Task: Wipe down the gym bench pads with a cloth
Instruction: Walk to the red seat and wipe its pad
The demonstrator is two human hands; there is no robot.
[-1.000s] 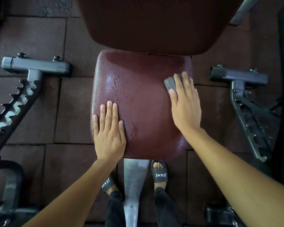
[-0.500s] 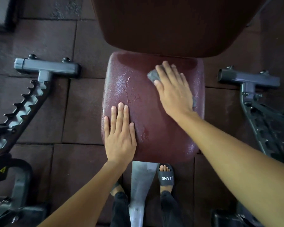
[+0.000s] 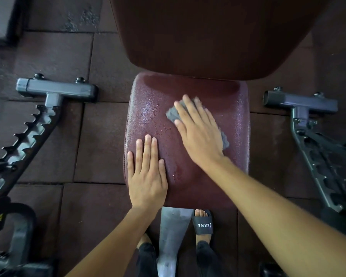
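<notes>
L hand (image 3: 147, 177) flat, fingers straight, resting on seat pad (image 3: 236, 126) near-left edge – wet streak (image 3: 158, 126) just beside it. R hand (image 3: 199, 132) flat too, pressing grey cloth (image 3: 172, 113) mid-pad – back pad (image 3: 208, 37) beyond.

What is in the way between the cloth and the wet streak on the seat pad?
Nothing visible. The grey cloth, pressed flat under the right hand, lies just right of the wet streak, with only bare seat pad between them. The left hand rests flat on the pad's near-left part, so that patch is covered.
</notes>
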